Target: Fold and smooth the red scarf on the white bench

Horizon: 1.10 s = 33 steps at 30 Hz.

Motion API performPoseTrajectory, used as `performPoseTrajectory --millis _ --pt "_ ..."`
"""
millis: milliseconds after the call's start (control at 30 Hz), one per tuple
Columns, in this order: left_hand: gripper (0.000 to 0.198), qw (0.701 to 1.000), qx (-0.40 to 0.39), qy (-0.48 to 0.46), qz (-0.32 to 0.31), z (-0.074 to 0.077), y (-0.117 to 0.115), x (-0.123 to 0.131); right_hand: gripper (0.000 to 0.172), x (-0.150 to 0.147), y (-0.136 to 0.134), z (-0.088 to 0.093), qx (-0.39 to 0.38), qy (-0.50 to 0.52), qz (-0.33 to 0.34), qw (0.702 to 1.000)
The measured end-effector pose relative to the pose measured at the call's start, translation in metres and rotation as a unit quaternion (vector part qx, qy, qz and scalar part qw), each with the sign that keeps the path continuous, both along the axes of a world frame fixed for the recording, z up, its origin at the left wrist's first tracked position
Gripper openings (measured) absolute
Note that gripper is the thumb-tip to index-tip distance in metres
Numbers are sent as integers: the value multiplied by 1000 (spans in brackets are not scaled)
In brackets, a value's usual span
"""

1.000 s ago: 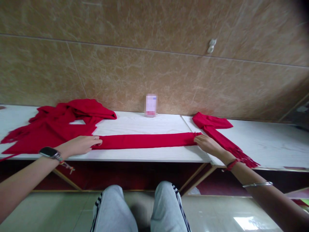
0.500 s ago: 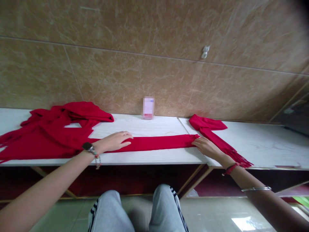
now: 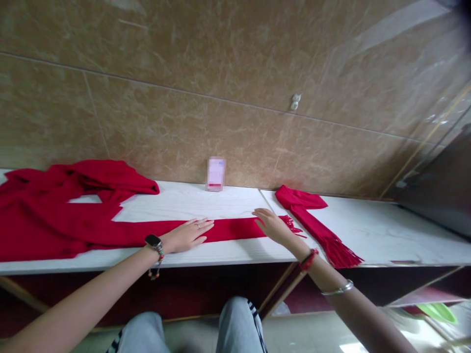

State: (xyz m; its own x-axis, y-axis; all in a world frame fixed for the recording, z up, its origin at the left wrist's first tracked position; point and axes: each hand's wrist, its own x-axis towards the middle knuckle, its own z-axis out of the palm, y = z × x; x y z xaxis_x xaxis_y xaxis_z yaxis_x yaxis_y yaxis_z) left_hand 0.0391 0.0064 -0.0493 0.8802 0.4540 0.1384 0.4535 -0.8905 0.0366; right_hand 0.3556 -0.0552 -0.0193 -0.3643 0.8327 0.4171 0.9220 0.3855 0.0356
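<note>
A long red scarf strip lies flat along the white tabletop, its fringed end at the right. My left hand rests on the strip with its fingers spread. Over the strip near the fringe is my right hand, fingers apart and holding nothing; its fingertips reach the strip's far edge. A loose heap of red cloth covers the left end of the table and meets the strip. To the right of my right hand, a second, folded red scarf lies with its fringe toward the front edge.
A small pale box, blurred out, stands against the tiled wall at the back. A dark grey object is at the far right. Below the white table are open shelves and my knees. A green item sits low at the right.
My right hand has moved left from the fringed end and lifted off it, leaving the fringe in sight. My left hand has shifted slightly along the strip. The camera view has turned to the right.
</note>
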Motion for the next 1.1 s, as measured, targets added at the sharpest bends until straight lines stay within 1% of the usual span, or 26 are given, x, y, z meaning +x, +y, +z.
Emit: performPoseTrajectory --millis 67,133,200,233,267,333,433,500,567,633,700,767,800,833,900,933,967,1033,1100 --pt "47 1000 1 6 13 0 -2 1 38 -45 15 -9 -26 23 55 998" --pt "47 1000 0 13 21 1 -4 2 41 -78 24 -21 -61 14 91 994" --pt "46 1000 0 16 22 1 -5 2 43 -91 28 -33 -90 -13 102 991" --pt "46 1000 0 16 20 1 -5 1 44 -90 28 -38 -98 -30 100 990" --pt "46 1000 -1 16 16 1 -5 0 44 -83 28 -42 -102 -47 94 989" --pt "45 1000 0 10 6 2 -5 -1 43 -55 27 -48 -101 -89 82 987" --pt "44 1000 7 -2 -11 2 -4 -3 39 8 24 -55 -90 -156 56 982" --pt "42 1000 10 -8 -22 3 -4 -3 39 53 20 -60 -83 -172 8 982" --pt "41 1000 6 -14 -28 4 -5 -2 38 90 16 -64 -80 -179 -31 980" --pt "40 999 1 -23 -24 6 -7 -1 35 112 13 -64 -99 -172 -67 978" --pt "39 999 2 -34 -15 8 -10 -1 34 115 14 -60 -114 -146 -115 976" --pt "38 999 5 -38 -7 9 -11 0 38 99 18 -52 -99 -96 -151 979" --pt "39 999 6 -36 -6 9 -11 0 41 84 20 -47 -82 -65 -153 983" --pt "39 999 6 -33 -6 9 -11 0 44 66 22 -42 -69 -34 -130 989" --pt "40 1000 6 -28 -8 8 -11 0 45 23 25 -33 -73 11 -26 997" --pt "40 1000 7 -27 -10 8 -10 -1 45 2 25 -30 -79 20 28 996" --pt "40 1000 9 -27 -11 7 -10 -1 45 -18 25 -28 -89 23 68 993" --pt "40 1000 12 -26 -14 7 -10 -1 46 -49 23 -29 -107 21 110 988" --pt "41 1000 12 -16 -18 6 -9 -2 47 -62 21 -34 -114 4 105 988"
